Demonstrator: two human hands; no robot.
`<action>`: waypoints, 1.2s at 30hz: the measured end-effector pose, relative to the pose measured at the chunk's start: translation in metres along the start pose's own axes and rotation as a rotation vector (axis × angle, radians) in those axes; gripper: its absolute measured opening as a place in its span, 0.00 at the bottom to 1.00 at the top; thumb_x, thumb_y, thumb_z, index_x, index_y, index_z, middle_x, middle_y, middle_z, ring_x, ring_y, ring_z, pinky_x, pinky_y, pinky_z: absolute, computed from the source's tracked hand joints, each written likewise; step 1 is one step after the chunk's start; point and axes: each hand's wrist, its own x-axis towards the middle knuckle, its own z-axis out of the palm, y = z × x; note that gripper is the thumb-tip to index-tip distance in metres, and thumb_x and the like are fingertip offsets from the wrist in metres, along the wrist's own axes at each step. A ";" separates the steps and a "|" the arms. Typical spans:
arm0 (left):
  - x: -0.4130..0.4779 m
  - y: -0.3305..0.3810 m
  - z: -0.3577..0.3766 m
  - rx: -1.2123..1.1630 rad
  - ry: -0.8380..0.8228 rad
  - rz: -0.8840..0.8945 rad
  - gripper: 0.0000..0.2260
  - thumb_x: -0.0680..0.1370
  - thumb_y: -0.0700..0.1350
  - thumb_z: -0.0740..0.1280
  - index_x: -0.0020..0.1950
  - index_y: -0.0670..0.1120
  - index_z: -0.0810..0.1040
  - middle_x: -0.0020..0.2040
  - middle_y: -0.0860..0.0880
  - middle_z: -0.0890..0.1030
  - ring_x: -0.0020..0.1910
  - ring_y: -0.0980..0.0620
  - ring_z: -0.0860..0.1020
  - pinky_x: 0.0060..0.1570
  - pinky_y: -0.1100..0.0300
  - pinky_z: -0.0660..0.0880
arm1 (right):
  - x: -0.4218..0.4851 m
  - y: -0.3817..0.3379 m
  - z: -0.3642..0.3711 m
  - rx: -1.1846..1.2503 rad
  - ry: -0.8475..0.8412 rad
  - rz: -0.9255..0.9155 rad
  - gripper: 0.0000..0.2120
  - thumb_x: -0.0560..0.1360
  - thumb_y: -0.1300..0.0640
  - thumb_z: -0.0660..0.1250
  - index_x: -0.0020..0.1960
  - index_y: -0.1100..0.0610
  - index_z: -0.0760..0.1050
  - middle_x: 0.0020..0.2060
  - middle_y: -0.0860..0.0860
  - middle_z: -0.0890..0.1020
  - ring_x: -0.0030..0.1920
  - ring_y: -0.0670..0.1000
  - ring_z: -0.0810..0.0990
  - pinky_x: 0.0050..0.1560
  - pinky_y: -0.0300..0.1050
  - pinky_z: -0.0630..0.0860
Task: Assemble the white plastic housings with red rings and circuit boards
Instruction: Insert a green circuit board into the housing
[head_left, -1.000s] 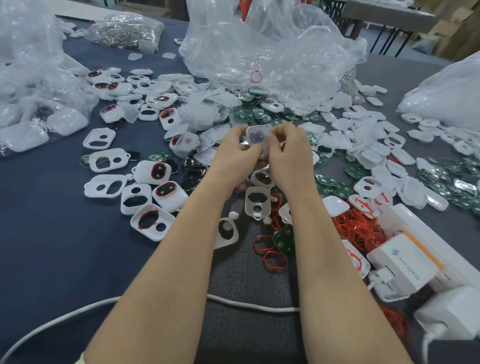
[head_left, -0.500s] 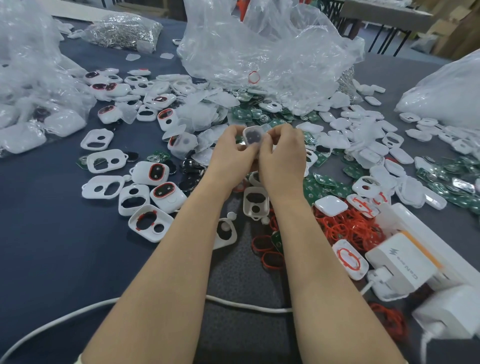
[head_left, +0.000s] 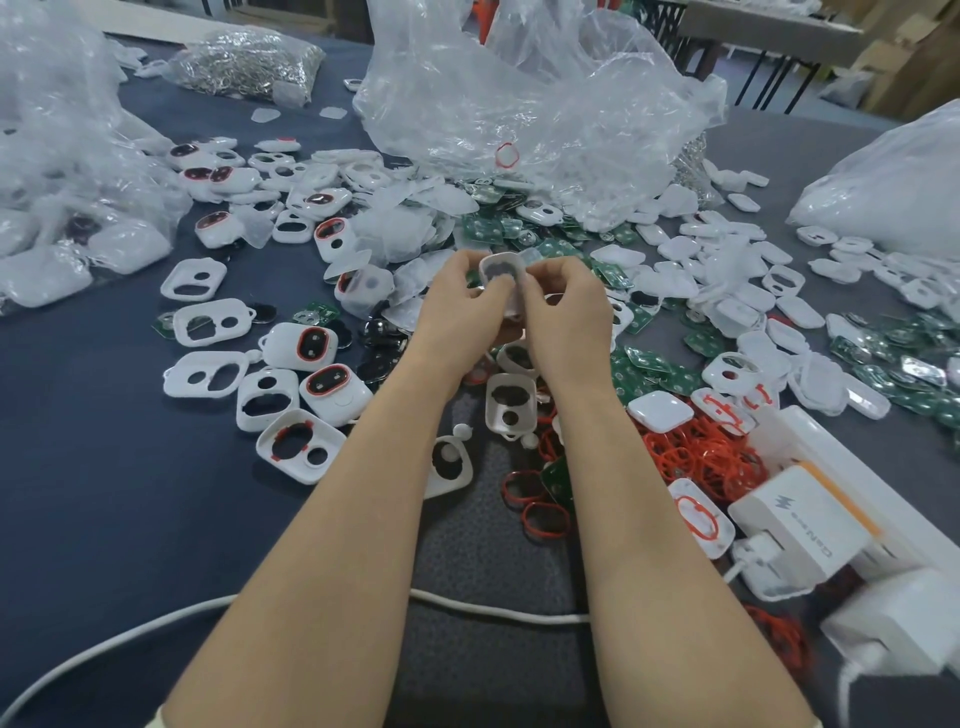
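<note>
Over a dark blue surface (head_left: 104, 519), left grip (head_left: 457, 306) and right grip (head_left: 566, 312) together pinched one small white plastic housing (head_left: 500, 273), tipped since a second earlier to show its cutouts, likely for fitting.

The housing (head_left: 514, 280) I held was smooth white plastic; the cloth (head_left: 104, 519) looked matt, the bags (head_left: 519, 104) were glossy, crinkled film, the rings (head_left: 691, 457) looked rubbery.
</note>
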 end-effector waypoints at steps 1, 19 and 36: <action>0.000 0.001 -0.001 0.009 0.016 0.011 0.06 0.80 0.42 0.63 0.56 0.45 0.75 0.46 0.44 0.82 0.42 0.52 0.82 0.41 0.61 0.81 | 0.000 -0.001 0.000 0.006 -0.007 -0.001 0.05 0.78 0.57 0.65 0.49 0.58 0.76 0.40 0.47 0.78 0.44 0.47 0.76 0.47 0.38 0.72; 0.002 0.005 -0.007 -0.213 0.155 -0.013 0.09 0.81 0.37 0.59 0.43 0.44 0.75 0.50 0.35 0.80 0.36 0.48 0.82 0.32 0.65 0.78 | 0.009 0.007 -0.047 -0.446 -0.348 0.181 0.11 0.76 0.61 0.61 0.50 0.59 0.82 0.46 0.55 0.84 0.41 0.53 0.78 0.35 0.38 0.70; 0.008 0.006 -0.012 -0.589 0.324 -0.075 0.08 0.82 0.38 0.58 0.44 0.42 0.73 0.33 0.45 0.81 0.29 0.54 0.82 0.30 0.65 0.77 | -0.005 -0.006 -0.024 -0.392 -0.563 -0.119 0.15 0.72 0.49 0.72 0.57 0.50 0.79 0.53 0.48 0.78 0.49 0.46 0.75 0.44 0.33 0.69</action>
